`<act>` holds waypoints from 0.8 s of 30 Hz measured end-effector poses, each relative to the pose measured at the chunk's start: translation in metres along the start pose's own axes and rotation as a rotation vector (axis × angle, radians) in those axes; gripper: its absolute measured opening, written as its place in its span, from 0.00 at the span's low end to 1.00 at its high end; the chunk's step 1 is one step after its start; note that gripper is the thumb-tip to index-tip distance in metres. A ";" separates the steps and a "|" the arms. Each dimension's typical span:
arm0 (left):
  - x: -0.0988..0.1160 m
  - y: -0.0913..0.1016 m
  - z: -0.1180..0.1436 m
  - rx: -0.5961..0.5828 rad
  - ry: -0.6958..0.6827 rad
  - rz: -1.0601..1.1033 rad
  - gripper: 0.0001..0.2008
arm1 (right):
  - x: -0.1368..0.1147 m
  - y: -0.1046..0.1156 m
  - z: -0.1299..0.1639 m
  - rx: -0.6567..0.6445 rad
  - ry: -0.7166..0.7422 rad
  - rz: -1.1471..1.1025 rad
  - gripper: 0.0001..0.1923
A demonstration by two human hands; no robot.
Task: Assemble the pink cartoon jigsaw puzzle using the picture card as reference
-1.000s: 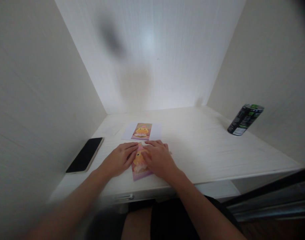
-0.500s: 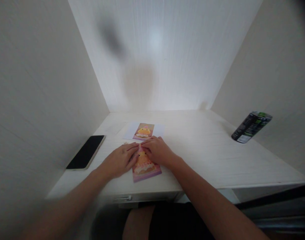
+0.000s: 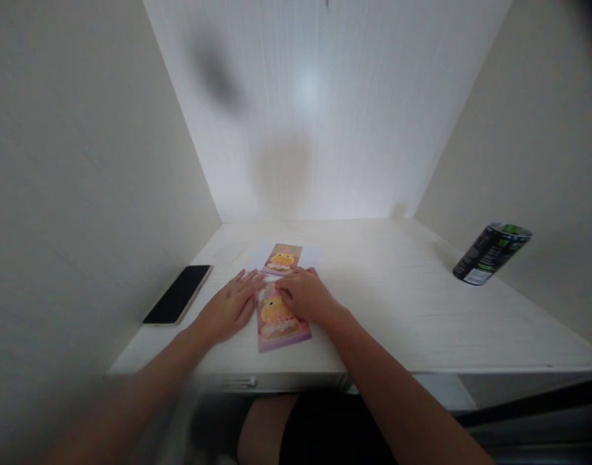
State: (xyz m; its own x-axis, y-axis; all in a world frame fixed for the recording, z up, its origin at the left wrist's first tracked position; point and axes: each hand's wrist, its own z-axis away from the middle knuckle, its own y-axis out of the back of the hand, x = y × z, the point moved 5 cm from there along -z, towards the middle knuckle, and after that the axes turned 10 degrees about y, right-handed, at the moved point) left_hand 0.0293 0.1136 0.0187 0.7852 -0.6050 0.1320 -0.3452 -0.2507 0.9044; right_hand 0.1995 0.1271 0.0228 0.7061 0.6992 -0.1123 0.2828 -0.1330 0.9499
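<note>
Both hands [image 3: 269, 303] flat on pink card [image 3: 281, 320], near desk edge [image 3: 296, 372]

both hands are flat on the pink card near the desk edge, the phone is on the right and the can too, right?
Not quite. The head view shows the phone on the left of the desk. The can is on the right, and the left hand and right hand do rest on the pink card.

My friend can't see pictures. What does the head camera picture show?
Two bare hands, left hand and right hand, press flat on a pink card with a yellow cartoon figure on a white desk. A matching picture sheet lies just beyond, a black phone at left, a dark drink can far right.
</note>
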 end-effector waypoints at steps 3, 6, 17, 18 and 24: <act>-0.018 0.011 -0.002 0.210 0.219 -0.028 0.17 | 0.002 -0.002 0.001 -0.010 -0.006 -0.008 0.14; -0.039 0.013 -0.001 0.213 0.445 0.032 0.18 | 0.002 -0.002 0.001 -0.008 -0.004 -0.024 0.15; -0.041 0.007 -0.005 0.038 0.533 0.166 0.20 | -0.011 -0.003 -0.005 0.062 0.042 -0.015 0.17; -0.041 0.006 -0.005 0.034 0.533 0.181 0.20 | -0.012 -0.003 -0.005 0.060 0.037 -0.014 0.17; -0.045 0.005 -0.004 0.043 0.490 0.285 0.19 | -0.013 -0.004 -0.007 0.028 0.017 -0.012 0.19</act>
State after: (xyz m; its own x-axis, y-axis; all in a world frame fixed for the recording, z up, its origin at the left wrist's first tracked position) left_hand -0.0051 0.1426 0.0191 0.8013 -0.2343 0.5505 -0.5908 -0.1653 0.7897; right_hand 0.1845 0.1230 0.0227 0.6915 0.7125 -0.1188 0.3095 -0.1436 0.9400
